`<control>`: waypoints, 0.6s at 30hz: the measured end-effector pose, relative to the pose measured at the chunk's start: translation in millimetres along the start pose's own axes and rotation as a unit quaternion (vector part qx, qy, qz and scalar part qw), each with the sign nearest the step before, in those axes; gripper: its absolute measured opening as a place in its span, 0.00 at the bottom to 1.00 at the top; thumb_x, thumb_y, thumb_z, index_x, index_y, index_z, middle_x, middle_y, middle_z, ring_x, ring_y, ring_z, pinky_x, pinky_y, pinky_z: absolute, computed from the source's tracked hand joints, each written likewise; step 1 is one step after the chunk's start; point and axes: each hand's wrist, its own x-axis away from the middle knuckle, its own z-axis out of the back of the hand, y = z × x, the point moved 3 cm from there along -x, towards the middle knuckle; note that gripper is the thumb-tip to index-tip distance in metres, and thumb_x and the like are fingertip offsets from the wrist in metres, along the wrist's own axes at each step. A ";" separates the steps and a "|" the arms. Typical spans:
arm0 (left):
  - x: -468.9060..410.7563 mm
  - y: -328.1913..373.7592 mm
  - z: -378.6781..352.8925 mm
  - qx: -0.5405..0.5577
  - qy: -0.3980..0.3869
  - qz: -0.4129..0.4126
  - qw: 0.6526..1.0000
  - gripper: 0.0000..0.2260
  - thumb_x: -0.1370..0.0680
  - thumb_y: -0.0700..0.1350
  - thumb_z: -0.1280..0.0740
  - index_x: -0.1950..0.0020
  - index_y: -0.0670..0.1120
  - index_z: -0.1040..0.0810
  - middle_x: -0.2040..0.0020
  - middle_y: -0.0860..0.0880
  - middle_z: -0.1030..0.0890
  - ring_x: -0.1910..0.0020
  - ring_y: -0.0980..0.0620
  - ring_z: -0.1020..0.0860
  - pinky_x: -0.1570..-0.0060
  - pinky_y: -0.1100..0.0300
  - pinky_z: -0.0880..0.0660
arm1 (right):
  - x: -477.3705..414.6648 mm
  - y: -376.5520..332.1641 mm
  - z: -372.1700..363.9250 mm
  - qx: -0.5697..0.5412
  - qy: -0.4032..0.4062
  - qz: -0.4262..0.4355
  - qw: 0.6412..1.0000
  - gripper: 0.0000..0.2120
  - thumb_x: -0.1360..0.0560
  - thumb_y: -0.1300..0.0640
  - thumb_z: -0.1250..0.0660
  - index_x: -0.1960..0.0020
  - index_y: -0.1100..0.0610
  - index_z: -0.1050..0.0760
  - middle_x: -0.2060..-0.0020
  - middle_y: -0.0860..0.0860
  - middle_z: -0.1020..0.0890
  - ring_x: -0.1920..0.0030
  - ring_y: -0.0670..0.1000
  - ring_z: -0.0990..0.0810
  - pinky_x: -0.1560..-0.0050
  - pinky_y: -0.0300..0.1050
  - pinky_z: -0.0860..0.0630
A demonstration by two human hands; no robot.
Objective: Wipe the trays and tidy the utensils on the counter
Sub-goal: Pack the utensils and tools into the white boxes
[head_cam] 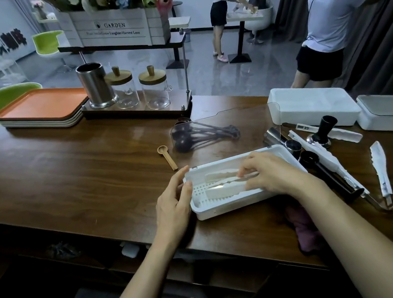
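Observation:
A white utensil box (224, 207) with a clear raised lid (243, 126) sits at the counter's near edge. My left hand (175, 200) holds its left rim. My right hand (268, 174) reaches into the box, fingers pinched on white tongs (223, 183) lying inside. A small wooden spoon (167, 155) lies left of the lid. Dark measuring spoons (203, 135) show through the lid. More white tongs (380, 167), a black scoop (321, 173) and a black tamper (325, 129) lie to the right. Stacked trays, the top one orange (41, 105), rest far left.
A steel cup (95, 84) and two glass jars (154, 87) stand on a rack behind. Two white boxes (311, 106) sit at the right. A purple cloth (304, 229) lies under my right forearm. People stand beyond the counter.

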 end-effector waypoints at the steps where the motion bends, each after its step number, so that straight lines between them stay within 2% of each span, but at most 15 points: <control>1: -0.2 0.1 0.0 -0.001 0.001 0.001 1.000 0.17 0.19 0.57 0.39 0.30 0.63 0.24 0.46 0.71 0.19 0.45 0.64 0.20 0.43 0.54 0.22 | -0.2 -0.2 0.6 0.015 0.006 -0.004 1.000 0.11 0.26 0.52 0.25 0.45 0.45 0.20 0.47 0.46 0.25 0.43 0.49 0.28 0.47 0.46 0.29; 6: -1.1 -0.6 0.3 -0.005 0.009 0.000 1.000 0.16 0.20 0.59 0.39 0.32 0.67 0.25 0.45 0.63 0.16 0.45 0.62 0.19 0.42 0.47 0.22 | 0.2 0.7 2.9 0.004 -0.015 -0.048 0.999 0.11 0.27 0.54 0.24 0.46 0.48 0.21 0.51 0.47 0.23 0.49 0.50 0.23 0.51 0.43 0.29; 10: 0.0 1.2 1.0 -0.002 0.000 -0.001 1.000 0.17 0.20 0.59 0.39 0.31 0.64 0.24 0.47 0.68 0.17 0.45 0.64 0.20 0.44 0.51 0.21 | -1.8 7.6 1.9 -0.030 -0.049 -0.066 0.996 0.10 0.26 0.55 0.25 0.47 0.48 0.22 0.57 0.45 0.25 0.56 0.48 0.25 0.55 0.42 0.30; 13: 0.9 3.0 1.6 0.003 -0.003 -0.004 1.000 0.17 0.20 0.59 0.39 0.31 0.64 0.24 0.46 0.70 0.18 0.45 0.65 0.20 0.44 0.54 0.22 | 4.9 10.3 4.4 -0.065 -0.056 -0.066 0.994 0.10 0.25 0.56 0.27 0.45 0.47 0.21 0.58 0.45 0.24 0.59 0.46 0.24 0.56 0.40 0.28; 15: 0.4 2.5 2.0 0.007 -0.002 -0.003 1.000 0.18 0.20 0.60 0.39 0.31 0.64 0.24 0.46 0.68 0.18 0.45 0.64 0.20 0.44 0.53 0.22 | 15.5 11.3 7.2 -0.069 -0.024 -0.073 0.995 0.10 0.25 0.54 0.28 0.44 0.47 0.20 0.56 0.45 0.22 0.57 0.46 0.22 0.54 0.40 0.25; 18: 0.1 1.3 3.9 0.016 -0.003 -0.008 1.000 0.19 0.22 0.62 0.39 0.31 0.65 0.24 0.45 0.65 0.18 0.44 0.64 0.21 0.42 0.52 0.22 | 38.1 10.0 13.5 -0.027 0.105 -0.061 0.992 0.07 0.23 0.54 0.33 0.48 0.47 0.17 0.55 0.43 0.19 0.52 0.46 0.21 0.54 0.42 0.27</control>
